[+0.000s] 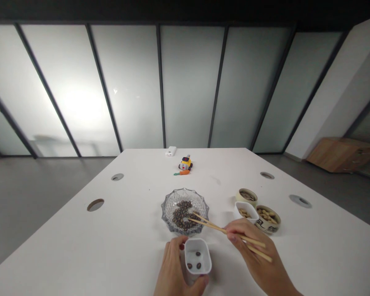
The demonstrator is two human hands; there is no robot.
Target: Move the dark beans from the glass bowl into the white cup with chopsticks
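Note:
My right hand [253,244] is closed around a pair of wooden chopsticks [216,227]. Their tips, slightly apart, reach over the dark brown seeds [181,216] in a scalloped glass bowl [167,207]. Whether a seed sits between the tips, I cannot tell. Just in front of that bowl, my left hand [177,267] grips a small white square cup [207,269] by its side, thumb at the near edge and fingers at the far left corner. Three dark seeds [198,265] lie on the cup's bottom.
Right of the glass bowl stand a white cup [238,209] of pale nuts, a bowl of peanuts [267,224] and another round bowl [239,198]. Farther back are a toy carrot [182,173], a yellow toy car [185,163] and a white box-like device [171,151]. Round holes [95,205] pierce the tabletop.

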